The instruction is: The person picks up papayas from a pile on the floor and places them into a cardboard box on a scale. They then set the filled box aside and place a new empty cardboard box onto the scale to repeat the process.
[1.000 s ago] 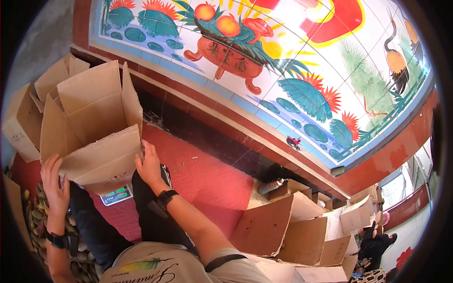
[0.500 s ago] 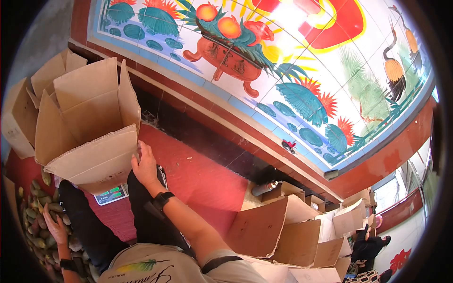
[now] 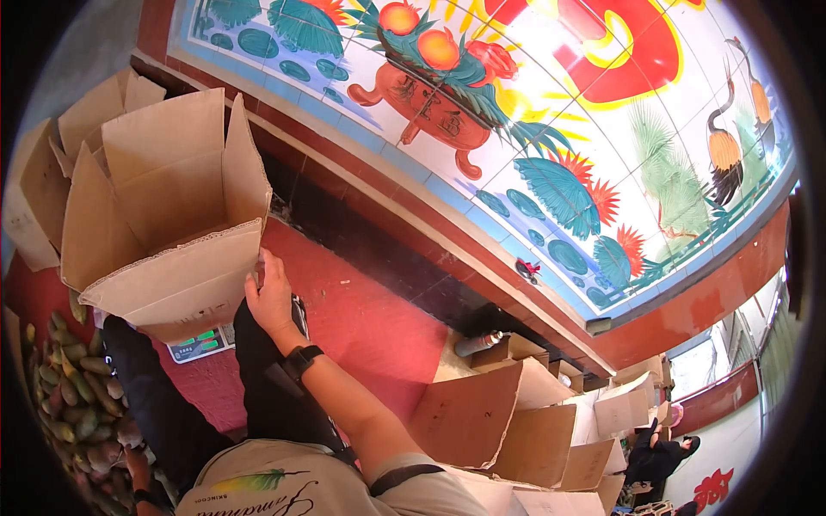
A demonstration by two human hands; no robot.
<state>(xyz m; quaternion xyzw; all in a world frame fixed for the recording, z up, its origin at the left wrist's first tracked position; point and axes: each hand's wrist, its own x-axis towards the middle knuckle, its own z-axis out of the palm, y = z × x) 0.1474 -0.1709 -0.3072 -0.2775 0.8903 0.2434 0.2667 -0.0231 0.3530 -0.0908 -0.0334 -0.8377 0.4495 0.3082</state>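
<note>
My left hand [image 3: 136, 467] reaches down at the lower left into a pile of long green and brownish produce [image 3: 82, 396]; its fingers are mostly lost among the pieces. My right hand [image 3: 274, 297] is beside the front right corner of a tall cardboard box [image 3: 176, 275], fingers loosely bent and apart, fingertips right at the flap's edge. The box has its flaps up and stands in front of my knees. Under its front edge shows a scale [image 3: 202, 346] with green lit displays.
More cardboard boxes [image 3: 39, 198] stand behind at the left, and several open ones [image 3: 465, 413] at the right. A metal flask [image 3: 479, 344] is by the wall. Red floor covering [image 3: 370, 301] runs along the tiled, painted wall [image 3: 482, 172]. A person in black [image 3: 654, 456] is far right.
My left hand has moved down and toward me over the produce, from spread fingers to partly hidden ones. My right hand stays by the box's corner. The view has shifted slightly.
</note>
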